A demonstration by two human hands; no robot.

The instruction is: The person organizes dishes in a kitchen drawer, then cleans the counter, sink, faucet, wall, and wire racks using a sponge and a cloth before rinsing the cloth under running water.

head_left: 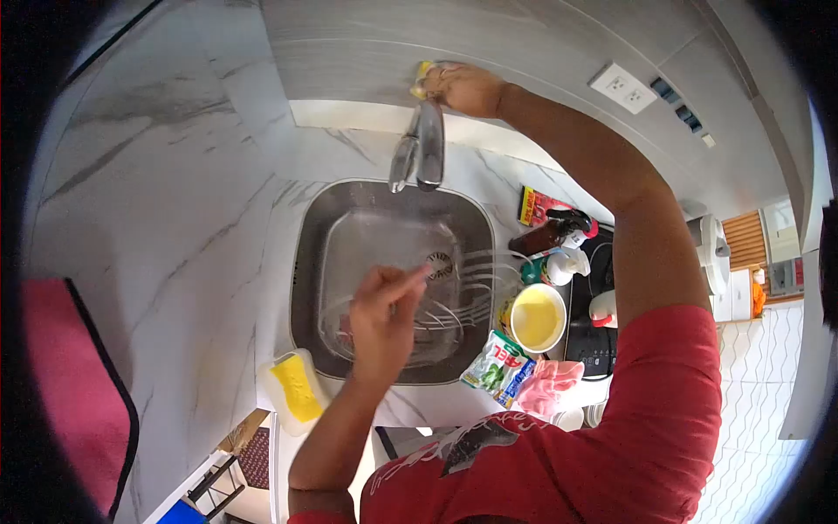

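Observation:
My right hand (465,89) presses a yellow cloth or sponge (422,79) against the grey wall, just behind the chrome faucet (429,148). My left hand (384,319) hangs over the steel sink (305,288), its thumb and index finger brought together toward the drain (440,265). Whether anything is between those fingers is too small to tell. A clear wire-like rack lies in the sink. At the sink's near left corner, a yellow sponge (298,387) rests in a white dish (269,375).
Right of the sink stand a tub of yellow content (537,319), a green-and-white packet (497,367), a pink cloth (550,384), bottles (567,265) and a red packet (539,206). A red cloth (74,384) lies far left. Wall outlets (624,87) are upper right.

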